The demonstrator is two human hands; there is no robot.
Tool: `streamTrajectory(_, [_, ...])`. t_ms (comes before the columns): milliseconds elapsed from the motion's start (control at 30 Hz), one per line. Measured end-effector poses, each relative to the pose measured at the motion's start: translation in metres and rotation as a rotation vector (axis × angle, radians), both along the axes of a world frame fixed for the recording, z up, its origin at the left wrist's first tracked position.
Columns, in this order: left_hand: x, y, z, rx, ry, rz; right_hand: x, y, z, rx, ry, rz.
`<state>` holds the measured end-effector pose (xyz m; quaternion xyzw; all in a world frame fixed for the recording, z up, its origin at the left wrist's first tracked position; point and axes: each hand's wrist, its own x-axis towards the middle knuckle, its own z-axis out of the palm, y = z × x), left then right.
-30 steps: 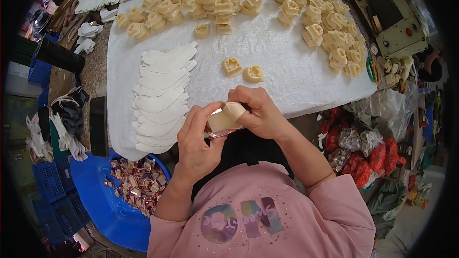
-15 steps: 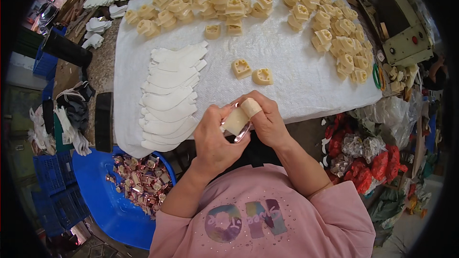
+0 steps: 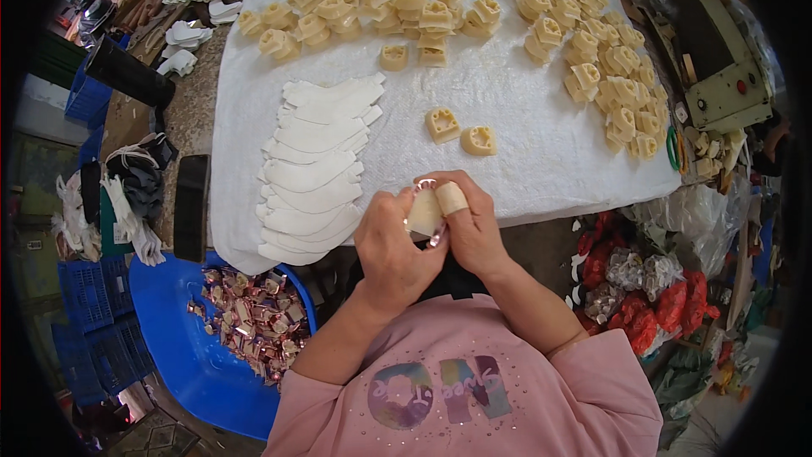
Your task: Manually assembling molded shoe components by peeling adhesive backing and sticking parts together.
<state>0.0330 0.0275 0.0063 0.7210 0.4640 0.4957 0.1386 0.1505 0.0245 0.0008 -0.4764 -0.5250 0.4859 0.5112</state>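
Both my hands meet at the table's near edge around one small cream piece with shiny pink metallic edges [image 3: 424, 214]. My left hand [image 3: 391, 241] is closed on its left side, and the fingers of my right hand [image 3: 475, 224] grip the opposite side. A beige wrap [image 3: 452, 198] covers my right thumb. My fingers hide much of the piece. Just beyond my hands, two cream hollowed blocks [image 3: 442, 125] lie on the white cloth [image 3: 406, 148]. To their left, white curved flat pieces [image 3: 311, 178] overlap in a column.
Many cream blocks [image 3: 622, 93] are heaped at the far and right parts of the table. A blue tub [image 3: 182, 355] at lower left holds shiny pinkish pieces [image 3: 254, 313]. A dark phone-like slab [image 3: 191, 207] lies by the cloth's left edge. Red bags [image 3: 672, 296] sit at lower right.
The view has shifted, so the table's contents appear a little lower and farther right. My hands still hold the same piece, which appears slightly turned between my fingers.
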Motion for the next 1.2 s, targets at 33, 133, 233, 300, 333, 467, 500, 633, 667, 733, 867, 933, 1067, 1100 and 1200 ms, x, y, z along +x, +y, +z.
streamTrajectory(33, [-0.002, 0.000, -0.001, -0.045, 0.008, -0.002, -0.002, 0.001, -0.002, 0.034, -0.038, -0.026])
streamTrajectory(133, [-0.005, 0.000, 0.000, -0.245, -0.161, -0.046, 0.003, 0.006, -0.004, -0.153, 0.165, 0.067])
streamTrajectory(233, [-0.012, 0.003, 0.008, -0.591, -0.615, -0.233, 0.011, 0.012, -0.004, -0.063, 0.254, 0.187])
streamTrajectory(300, [-0.023, 0.003, 0.006, -0.856, -0.936, -0.472, 0.019, 0.014, -0.001, 0.063, 0.165, 0.341])
streamTrajectory(333, [-0.026, 0.002, 0.001, -0.854, -0.940, -0.468, 0.018, 0.013, -0.001, 0.062, 0.163, 0.346])
streamTrajectory(467, [-0.033, 0.000, 0.000, -0.862, -0.726, -0.499, 0.018, 0.011, -0.001, 0.077, 0.087, 0.286])
streamTrajectory(500, [-0.034, 0.000, 0.002, -0.740, -0.534, -0.429, 0.018, 0.012, 0.000, 0.180, -0.095, 0.218])
streamTrajectory(633, [-0.034, -0.004, -0.005, -0.498, -0.576, -0.326, 0.011, 0.015, 0.009, 0.394, -0.407, 0.209])
streamTrajectory(667, [-0.036, -0.006, -0.006, -0.569, -0.682, -0.375, 0.009, 0.014, 0.009, 0.395, -0.433, 0.194])
streamTrajectory(733, [-0.044, -0.010, -0.005, -0.631, -0.788, -0.406, 0.005, 0.015, 0.010, 0.402, -0.449, 0.196])
streamTrajectory(867, [-0.069, -0.020, 0.002, -0.599, -0.692, -0.238, -0.002, 0.027, 0.011, 0.216, -0.249, 0.367])
streamTrajectory(933, [-0.095, -0.027, -0.004, -0.427, -0.553, 0.006, -0.010, 0.036, 0.012, 0.172, -0.178, 0.362])
streamTrajectory(1067, [-0.166, -0.058, -0.043, -0.345, -0.330, 0.422, -0.023, 0.057, 0.003, 0.273, -0.494, 0.290])
streamTrajectory(1100, [-0.181, -0.068, -0.046, -0.342, -0.274, 0.524, -0.028, 0.061, 0.000, 0.346, -0.585, 0.265])
streamTrajectory(1200, [-0.223, -0.102, -0.061, -0.405, -0.032, 0.732, -0.036, 0.070, -0.006, 0.421, -0.715, 0.233])
